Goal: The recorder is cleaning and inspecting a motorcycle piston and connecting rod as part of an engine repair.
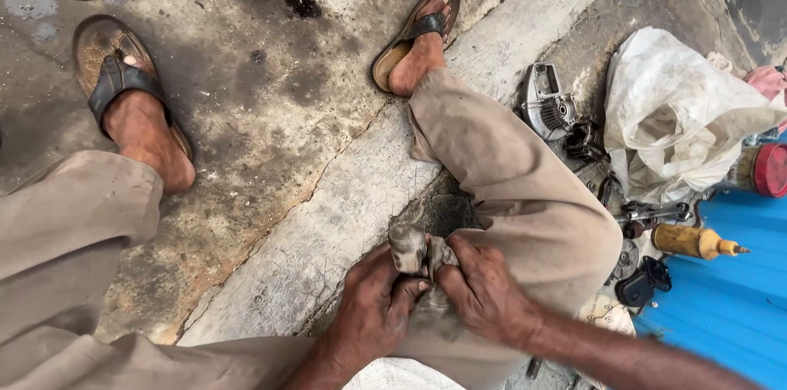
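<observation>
From the head view I look down on my own legs and a stained concrete floor [270,87]. At the far left my left foot sits in a worn brown sandal [115,70], flat on the floor, with the beige trouser leg [74,218] running down to the lower edge. Further right, the other sandal [416,29] rests just at the pale cracked curb [344,193] that crosses the floor on a slant.

At bottom centre my left hand [370,308] is closed around a dirty grey rag [420,255], fingers curled and thumb pressed against the cloth. My right hand [484,292] meets it just beside, fingers pinching the same rag from the other side. The rag is bunched between both hands, in front of my right knee and above the curb; whether something is wrapped inside it I cannot tell.

Right of the knee lies a grey engine part [545,103] with fins, then dark metal bits [648,214] I cannot make out. A crumpled white bag [680,111] lies beyond. Near it a yellow bottle [697,241] with a pointed nozzle lies on its side on a blue sheet [721,308], and a red-lidded jar [762,169] sits at the right edge.
</observation>
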